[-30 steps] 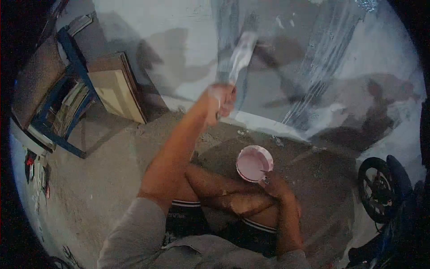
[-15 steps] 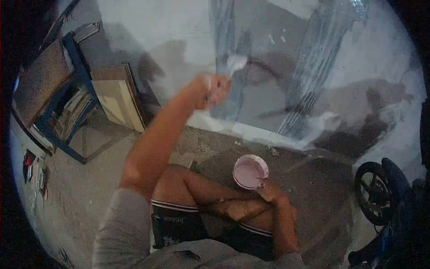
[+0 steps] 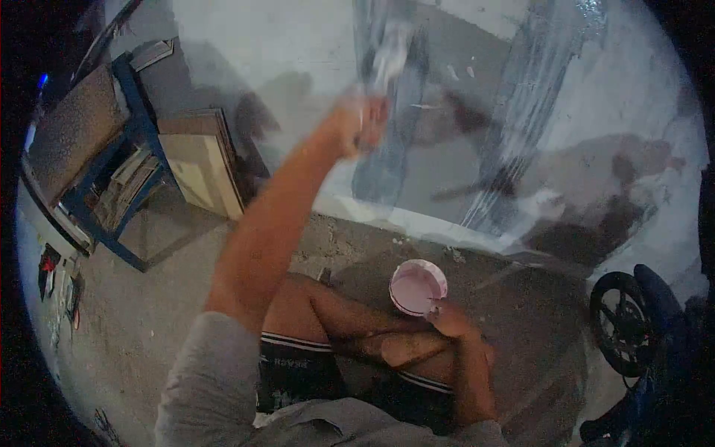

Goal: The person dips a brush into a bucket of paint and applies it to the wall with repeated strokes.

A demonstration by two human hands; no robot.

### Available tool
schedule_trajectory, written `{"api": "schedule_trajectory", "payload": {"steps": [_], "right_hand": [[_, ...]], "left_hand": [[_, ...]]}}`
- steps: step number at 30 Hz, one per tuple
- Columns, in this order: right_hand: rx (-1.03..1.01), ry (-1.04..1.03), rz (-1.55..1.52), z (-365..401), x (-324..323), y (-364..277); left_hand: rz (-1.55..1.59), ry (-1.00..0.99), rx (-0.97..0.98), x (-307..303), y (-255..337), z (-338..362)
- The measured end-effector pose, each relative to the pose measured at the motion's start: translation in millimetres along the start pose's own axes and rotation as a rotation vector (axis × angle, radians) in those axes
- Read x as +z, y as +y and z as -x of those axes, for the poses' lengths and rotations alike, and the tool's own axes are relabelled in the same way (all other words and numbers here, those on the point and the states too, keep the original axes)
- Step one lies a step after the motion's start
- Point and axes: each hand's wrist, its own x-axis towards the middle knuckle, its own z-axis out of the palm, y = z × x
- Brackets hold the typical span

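Note:
My left hand (image 3: pixel 363 125) is raised in front of the wall (image 3: pixel 313 45), its fingers closed round a paintbrush (image 3: pixel 392 56). Motion smears the brush, whose pale head points upward over a grey-blue streak on the wall. Low on the right, my right hand (image 3: pixel 454 320) grips the near rim of a small pink bucket (image 3: pixel 395 292). Pinkish-white paint (image 3: pixel 417 287) shows inside the bucket, which is tilted slightly towards me beside my crossed legs (image 3: pixel 372 331).
On the left stands a blue-framed chair (image 3: pixel 138 97) with boards (image 3: pixel 195 171) leaning at the wall beside it. A motorbike wheel (image 3: pixel 622 324) is at the right. Small items (image 3: pixel 63 290) lie on the floor (image 3: pixel 164 313) at far left.
My left hand has moved up along the wall with the paintbrush, which now points more steeply upward. My right hand and the bucket stay nearly in place.

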Motion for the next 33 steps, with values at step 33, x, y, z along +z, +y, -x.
{"api": "schedule_trajectory", "payload": {"steps": [33], "right_hand": [[-0.020, 0.445, 0.042, 7.9, -18.9, -48.2]], "left_hand": [[0.252, 0.075, -0.416, -2.0, -215.2, 121.7]]}}
